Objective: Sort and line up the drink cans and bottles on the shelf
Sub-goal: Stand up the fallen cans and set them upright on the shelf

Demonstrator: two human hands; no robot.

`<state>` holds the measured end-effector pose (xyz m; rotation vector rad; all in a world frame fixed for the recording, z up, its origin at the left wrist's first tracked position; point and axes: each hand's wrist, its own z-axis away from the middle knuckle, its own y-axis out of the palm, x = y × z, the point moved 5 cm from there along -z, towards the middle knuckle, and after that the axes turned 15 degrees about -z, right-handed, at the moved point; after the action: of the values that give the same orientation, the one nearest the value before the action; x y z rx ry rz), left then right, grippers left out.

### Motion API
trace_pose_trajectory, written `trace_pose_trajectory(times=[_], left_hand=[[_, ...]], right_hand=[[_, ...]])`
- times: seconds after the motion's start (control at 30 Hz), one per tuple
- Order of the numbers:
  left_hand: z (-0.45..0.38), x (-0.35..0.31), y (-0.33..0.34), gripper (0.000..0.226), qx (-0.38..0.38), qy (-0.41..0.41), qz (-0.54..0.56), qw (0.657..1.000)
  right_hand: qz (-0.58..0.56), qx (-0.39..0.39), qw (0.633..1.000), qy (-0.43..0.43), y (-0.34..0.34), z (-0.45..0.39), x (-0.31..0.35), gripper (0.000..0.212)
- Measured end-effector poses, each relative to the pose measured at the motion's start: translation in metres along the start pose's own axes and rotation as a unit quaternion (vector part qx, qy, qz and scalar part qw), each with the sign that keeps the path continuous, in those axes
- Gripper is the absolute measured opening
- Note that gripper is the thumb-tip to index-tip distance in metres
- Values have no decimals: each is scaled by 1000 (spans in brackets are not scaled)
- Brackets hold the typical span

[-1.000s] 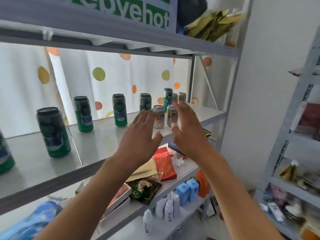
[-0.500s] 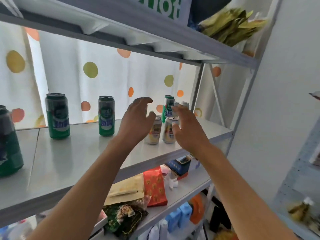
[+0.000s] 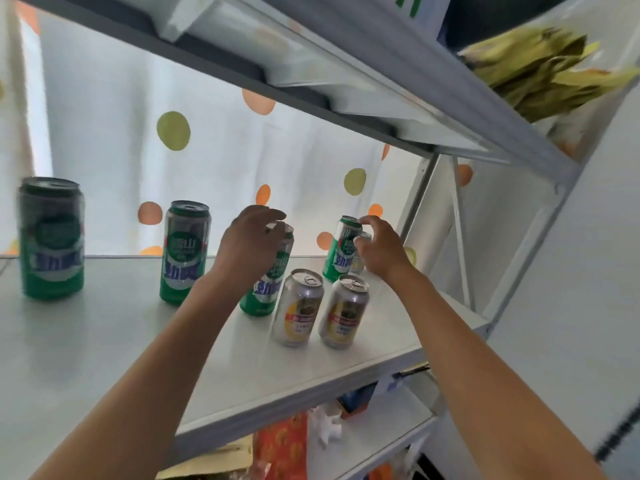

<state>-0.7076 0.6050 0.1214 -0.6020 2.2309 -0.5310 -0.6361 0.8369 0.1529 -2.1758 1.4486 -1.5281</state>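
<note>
On the shelf [image 3: 104,358] stand four tall green cans and, in front at the right, silver cans. The left hand [image 3: 251,245] comes down over the third green can [image 3: 268,292], fingers curled around its top rim, so it seems to be gripping it, though the blur leaves the contact a little uncertain. The right hand [image 3: 379,249] reaches to the far right green can [image 3: 341,252], fingertips at its lid, with a small silver can [image 3: 360,258] just behind it partly hidden; whether the hand has closed on either I cannot tell. Two silver cans [image 3: 299,308] stand near the front edge, side by side and close together. These cans are stiff and smooth, likely slippery if damp; sealed ones would be fairly heavy for their size, and tall ones tip easily when pushed high up. A hold around the middle of the body, rather than the rim, should slide or lift them steadily into line.
</note>
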Motion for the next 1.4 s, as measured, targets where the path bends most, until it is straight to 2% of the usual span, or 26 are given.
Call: trace_pose_trajectory(times=[0.1,0.2,0.3,0.43,0.5,0.63,0.83,0.93,1.13,1.3,1.4], left_hand=[[-3,3,15,29,26,-23,37,999],[-3,8,17,28,-6,-29,42,999],[2,12,16,18,-18,-35,64,997],[11,16,18,22,-1,-31,104,994],[14,18,18,22,13,-28,114,993],[19,23,20,36,24,-31,119,992],[21,28,19,49,29,-43,140,989],[25,23,14,50,-11,-48,108,993],[31,1,3,47,-89,-32,93,991],[41,-44,-24,48,-156,48,25,986],[46,-60,-43,52,-198,62,-8,978]], right_hand=[[-10,15,1000,16,10,-28,-21,42],[-31,20,999,29,19,-54,-36,47],[-59,16,996,59,27,-77,-53,51],[-91,12,993,80,34,-99,-78,45],[-114,10,991,77,37,-107,-88,47],[-134,20,989,61,45,-114,-100,57],[-162,6,987,-6,51,-106,-100,47],[-170,-22,983,-58,52,-88,-96,45],[-223,-9,966,-133,46,-73,-68,43],[-281,-43,930,-233,13,-63,-28,43],[-321,-48,903,-281,1,-46,-7,45]])
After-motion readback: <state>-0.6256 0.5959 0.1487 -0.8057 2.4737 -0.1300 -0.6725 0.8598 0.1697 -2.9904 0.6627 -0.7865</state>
